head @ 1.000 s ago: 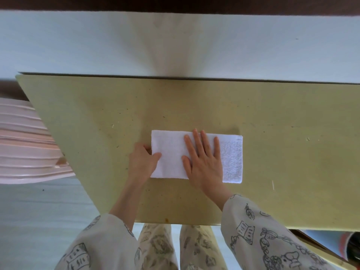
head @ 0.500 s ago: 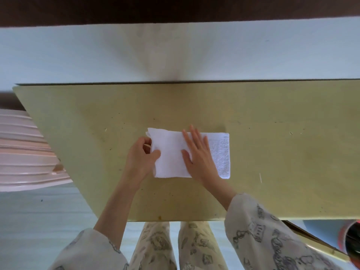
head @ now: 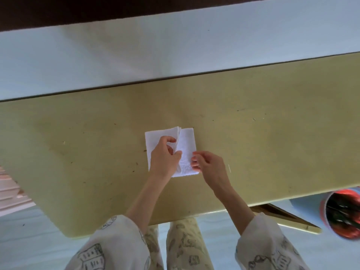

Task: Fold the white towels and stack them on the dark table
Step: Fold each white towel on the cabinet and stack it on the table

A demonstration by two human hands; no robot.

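One white towel (head: 187,147) lies mid-frame on the surface (head: 272,133). The left hand (head: 163,158) pinches its folded flap; the right hand (head: 209,164) pinches its lower right edge.

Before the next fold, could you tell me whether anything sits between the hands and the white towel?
Nothing visible does. The left hand already grips the folded-over flap of the white towel, and the right hand touches its near right edge on the bare table.

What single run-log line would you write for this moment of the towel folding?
step: folding | left hand: grips folded flap | right hand: at near right edge, grip unclear | white towel: partly folded on table
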